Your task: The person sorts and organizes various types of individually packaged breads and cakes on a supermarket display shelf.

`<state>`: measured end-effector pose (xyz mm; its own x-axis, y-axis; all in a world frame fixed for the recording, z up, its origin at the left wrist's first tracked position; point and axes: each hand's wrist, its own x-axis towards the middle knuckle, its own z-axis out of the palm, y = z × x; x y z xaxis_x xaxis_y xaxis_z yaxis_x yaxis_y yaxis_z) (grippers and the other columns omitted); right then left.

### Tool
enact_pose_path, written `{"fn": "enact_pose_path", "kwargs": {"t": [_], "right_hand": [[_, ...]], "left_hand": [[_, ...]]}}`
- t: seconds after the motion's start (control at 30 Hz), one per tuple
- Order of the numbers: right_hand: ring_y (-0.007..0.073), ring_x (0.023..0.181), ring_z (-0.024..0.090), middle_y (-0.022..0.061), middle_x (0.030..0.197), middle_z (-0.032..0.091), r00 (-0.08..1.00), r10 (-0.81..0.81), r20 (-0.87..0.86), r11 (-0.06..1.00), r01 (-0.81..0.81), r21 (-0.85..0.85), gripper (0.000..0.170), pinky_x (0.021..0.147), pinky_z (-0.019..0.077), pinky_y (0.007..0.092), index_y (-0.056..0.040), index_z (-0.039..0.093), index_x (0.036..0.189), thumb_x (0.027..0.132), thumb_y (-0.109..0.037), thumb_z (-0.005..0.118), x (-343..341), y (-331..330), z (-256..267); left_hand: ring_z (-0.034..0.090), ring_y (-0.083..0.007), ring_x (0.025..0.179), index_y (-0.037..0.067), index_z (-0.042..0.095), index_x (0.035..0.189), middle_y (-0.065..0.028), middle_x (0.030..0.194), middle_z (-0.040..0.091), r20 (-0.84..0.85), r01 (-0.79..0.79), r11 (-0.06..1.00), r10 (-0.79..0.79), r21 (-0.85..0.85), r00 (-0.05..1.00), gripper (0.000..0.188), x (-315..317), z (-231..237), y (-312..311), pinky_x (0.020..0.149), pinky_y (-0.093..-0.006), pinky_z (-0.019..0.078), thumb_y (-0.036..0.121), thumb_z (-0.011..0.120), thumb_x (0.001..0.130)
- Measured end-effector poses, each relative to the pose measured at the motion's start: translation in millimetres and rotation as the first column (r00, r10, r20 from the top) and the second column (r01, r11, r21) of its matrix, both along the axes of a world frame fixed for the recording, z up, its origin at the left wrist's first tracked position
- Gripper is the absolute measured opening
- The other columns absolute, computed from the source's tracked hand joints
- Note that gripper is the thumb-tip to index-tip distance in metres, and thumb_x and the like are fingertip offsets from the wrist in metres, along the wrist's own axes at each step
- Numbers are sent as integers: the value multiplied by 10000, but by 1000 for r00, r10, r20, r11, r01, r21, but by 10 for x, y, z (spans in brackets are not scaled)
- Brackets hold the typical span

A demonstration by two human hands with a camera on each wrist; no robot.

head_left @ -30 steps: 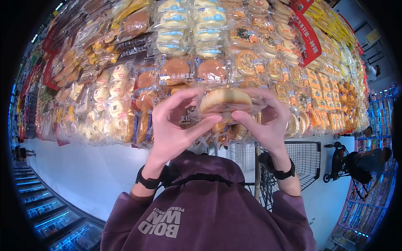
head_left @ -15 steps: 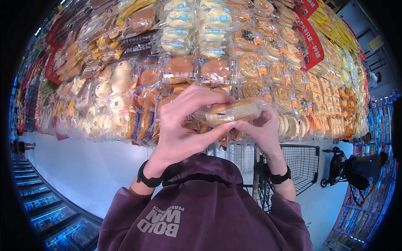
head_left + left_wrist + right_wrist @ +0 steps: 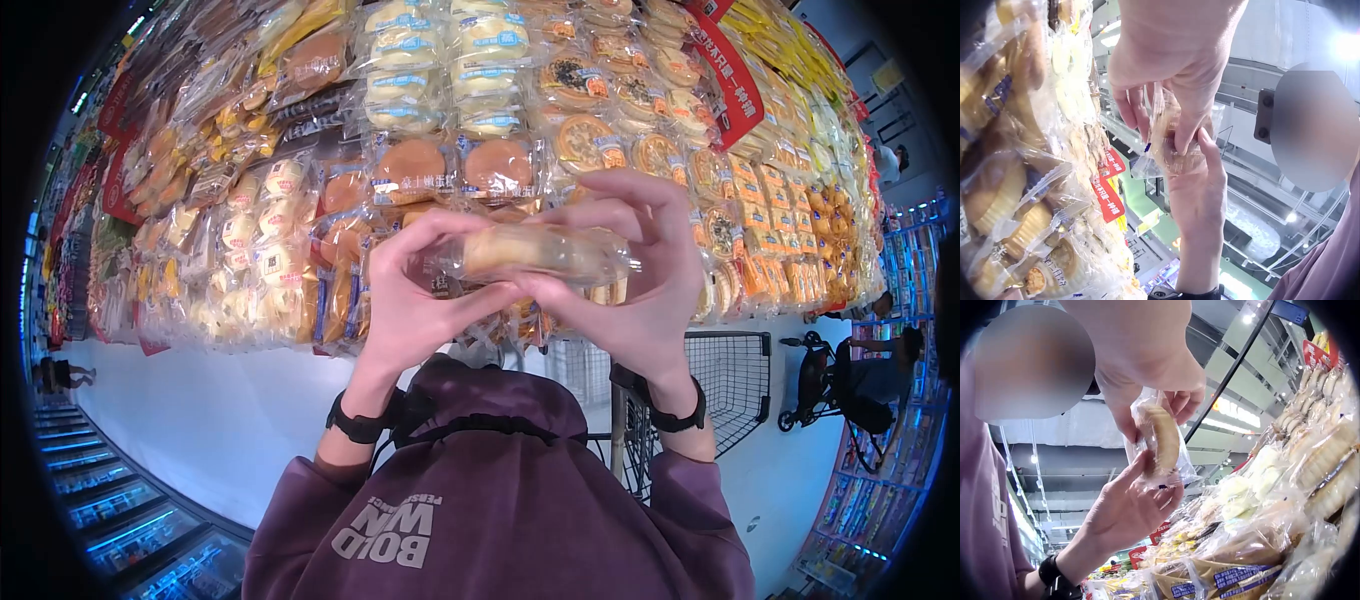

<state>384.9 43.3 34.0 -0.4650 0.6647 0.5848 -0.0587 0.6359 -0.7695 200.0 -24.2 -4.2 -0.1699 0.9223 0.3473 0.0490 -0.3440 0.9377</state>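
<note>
A round pale-golden cake (image 3: 535, 250) in a clear plastic wrapper is held up in front of the chest, edge-on in the head view. My left hand (image 3: 412, 300) grips its left end, thumb below and fingers over the top. At the other end my right hand (image 3: 645, 300) pinches it, the thumb underneath and one finger lifted higher. The right wrist view shows the cake (image 3: 1161, 440) between both hands, with ridged, lighter sides. From the left wrist, the wrapper (image 3: 1147, 165) sticks out past the fingers, which partly hide the cake.
A wide display of wrapped cakes (image 3: 410, 170) and pastries (image 3: 585, 140) lies just beyond the hands, with red signs (image 3: 735, 85) among them. Below right stands a black wire shopping cart (image 3: 730, 385). A person with a stroller (image 3: 812, 380) is farther right.
The wrapped cake has been turned and tilted between the hands. My right hand has shifted its hold, fingers now higher over the top. Both hands stay on it.
</note>
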Motion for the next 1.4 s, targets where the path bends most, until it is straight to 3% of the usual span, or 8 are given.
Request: {"fn": "enact_pose_path", "kwargs": {"t": [0.27, 0.47, 0.73, 0.93, 1.0, 1.2, 1.23, 1.4], "right_hand": [[182, 1024, 682, 105, 1033, 718, 984, 46, 170, 991, -67, 116, 621, 898, 529, 321, -15, 501, 1251, 738, -78, 844, 7, -41, 132], [68, 688, 576, 14, 833, 659, 996, -79, -27, 992, 76, -102, 521, 688, 483, 223, -25, 559, 1165, 731, -62, 845, 45, 98, 26], [-4, 713, 533, -41, 781, 612, 993, -7, -119, 829, -60, -556, 418, 616, 408, 167, -33, 565, 1145, 801, -39, 803, -7, 87, -15], [61, 847, 609, 27, 924, 654, 994, -56, -94, 908, 12, -418, 368, 704, 472, 209, -13, 574, 1184, 868, -78, 752, -16, 138, -99], [90, 910, 624, 66, 995, 652, 977, -153, -151, 950, 103, -295, 345, 737, 488, 230, -2, 573, 1202, 910, -116, 718, -51, 194, -181], [121, 941, 642, 113, 1030, 653, 924, 187, -333, 550, -379, -744, 436, 818, 531, 283, -7, 476, 1327, 968, -179, 654, 123, 104, -49], [131, 879, 662, 78, 935, 657, 970, 197, -142, 691, -240, -682, 505, 796, 540, 285, -15, 426, 1364, 942, -128, 678, 140, 71, -87], [99, 808, 662, 58, 869, 658, 987, 110, -113, 734, -158, -661, 580, 709, 514, 237, -15, 419, 1363, 872, -29, 729, 92, 28, -87]], "left_hand": [[667, -130, 959, -7, 670, 1075, -71, 1035, 705, -48, 39, 999, -40, -11, 998, 439, -34, -27, -28, 860, -289, 532, 49, 880, 694], [646, -111, 978, -23, 608, 1162, -75, 1042, 696, 95, 15, 1000, -17, 25, 995, 506, 44, 45, -30, 870, -261, 509, -27, 844, 714], [633, -99, 989, -39, 564, 1216, -54, 1024, 684, 337, 65, 991, -20, -121, 941, 505, 106, 177, -60, 893, -243, 484, -79, 786, 764], [649, -140, 958, -25, 627, 1152, -73, 1023, 703, 140, -161, 987, 161, -12, 977, 451, 153, 157, -75, 886, -286, 503, -49, 806, 739], [654, -191, 939, -8, 674, 1083, -83, 1019, 713, -180, -272, 932, 318, 239, 931, 415, 70, 60, -73, 872, -317, 509, -49, 803, 690], [621, -263, 973, 61, 741, 996, -54, 1053, 721, -543, -125, 772, 542, 623, 642, 381, -7, 87, -52, 834, -365, 516, 17, 792, 621], [620, -265, 974, 70, 743, 995, -51, 1051, 720, -559, -95, 754, 559, 650, 612, 382, 3, 56, -34, 834, -369, 516, 20, 788, 619], [621, -275, 1007, 94, 738, 983, -49, 1111, 696, -637, -60, 802, 514, 594, 574, 355, 39, 123, -36, 878, -379, 502, -52, 741, 660]]}}
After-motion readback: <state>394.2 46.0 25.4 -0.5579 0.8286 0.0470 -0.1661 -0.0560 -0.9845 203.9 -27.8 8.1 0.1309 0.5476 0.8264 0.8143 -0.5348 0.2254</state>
